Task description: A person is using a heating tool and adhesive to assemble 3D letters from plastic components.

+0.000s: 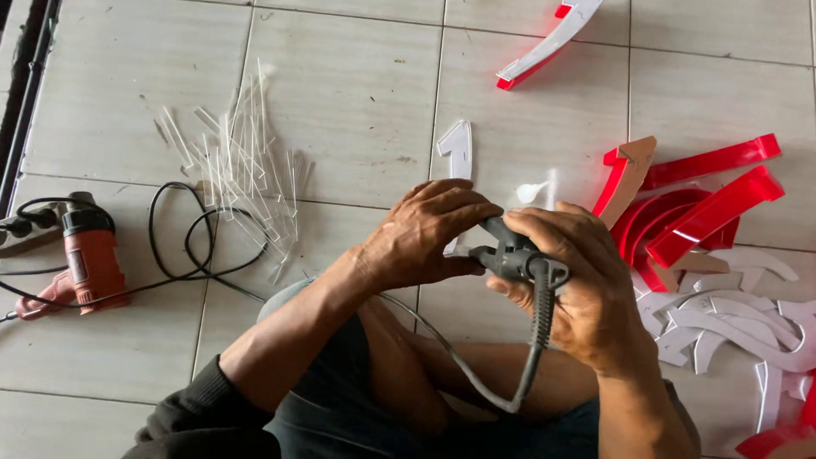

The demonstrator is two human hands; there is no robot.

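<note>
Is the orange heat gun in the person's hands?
No, the orange heat gun lies on the tiled floor, while both hands hold a grey corded tool.

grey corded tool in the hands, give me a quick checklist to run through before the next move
1. Right hand has the grey corded tool by its body: ok.
2. Left hand steadies the tool's front end: ok.
3. Grey cord hangs free of the fingers, looping down over the lap: ok.
4. Tool tip visible: not ok, the left hand covers it.
5. White cut-out piece lies flat on the tiled floor, apart from the hands: ok.
6. Orange heat gun lies off to the left with its black cable coiled beside it; on or off: cannot tell.
</note>
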